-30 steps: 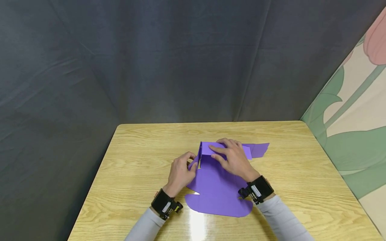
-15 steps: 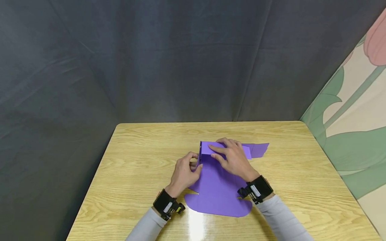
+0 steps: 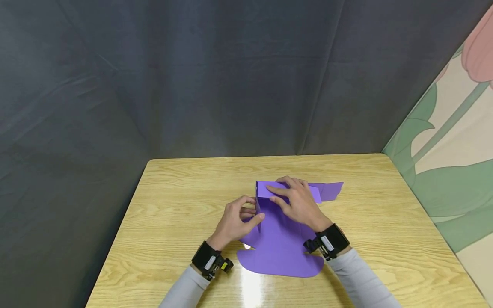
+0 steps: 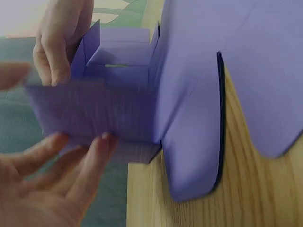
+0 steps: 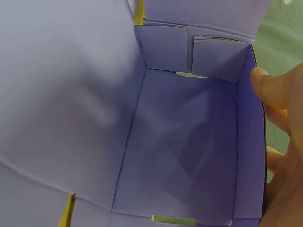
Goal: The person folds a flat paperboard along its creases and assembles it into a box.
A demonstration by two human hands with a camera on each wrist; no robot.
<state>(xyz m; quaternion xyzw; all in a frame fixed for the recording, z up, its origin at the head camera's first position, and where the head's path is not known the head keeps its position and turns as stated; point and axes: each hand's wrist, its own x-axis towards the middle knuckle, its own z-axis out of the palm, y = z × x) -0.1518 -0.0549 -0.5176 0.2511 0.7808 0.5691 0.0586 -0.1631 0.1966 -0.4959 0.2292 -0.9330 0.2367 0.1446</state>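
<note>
Flap (image 4: pixel 85 111) has swung inward since the earlier frame; left grip (image 3: pixel 235 220), fingers extended, touches it. Right grip (image 3: pixel 300 203), fingers spread, rests on the box (image 3: pixel 279 246), part-folded on the surface (image 3: pixel 173 205).

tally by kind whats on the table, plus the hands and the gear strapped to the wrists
Partly folded purple cardboard box: 1
Hands (left hand, right hand): 2
Black wrist devices (left one, right one): 2
Total: 5
</note>
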